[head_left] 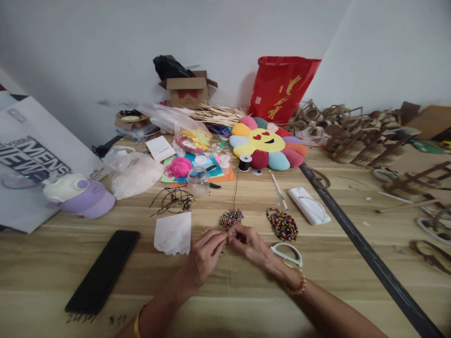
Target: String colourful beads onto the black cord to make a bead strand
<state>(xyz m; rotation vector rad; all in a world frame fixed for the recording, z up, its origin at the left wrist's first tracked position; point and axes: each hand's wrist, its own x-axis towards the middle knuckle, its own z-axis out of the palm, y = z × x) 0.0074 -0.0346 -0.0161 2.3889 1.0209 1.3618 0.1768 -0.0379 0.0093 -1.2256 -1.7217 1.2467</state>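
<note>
Loose pile of small, round multicoloured beads (pixel 231 218) sits mid-counter (pixel 253 310), directly beyond the fingertips. Left hand (pixel 207 256) and right hand (pixel 246 241) meet at the near edge of the pile; each grip is a narrow thumb-and-finger pinch, contents too small to make out. Thin dark thread (pixel 236 188) runs from the pile back to a white-ended spool wound in black (pixel 245 163). Right of the pile: bundle of strung multicoloured beads (pixel 286 227), with a white curved loop-shaped item (pixel 289 253) just below it, near the right wrist. Left of the pile: white paper sheet with a ragged near edge (pixel 172 233), tangle of thin black cords (pixel 172 201) beyond it, flat black phone (pixel 103 271) further left. Further back: clear round jar (pixel 198 182), bright pink yarn ball (pixel 178 166), plush flower cushion with multicoloured petals (pixel 269 142), upright glossy red bag with gold lettering (pixel 282 89) behind that.
</note>
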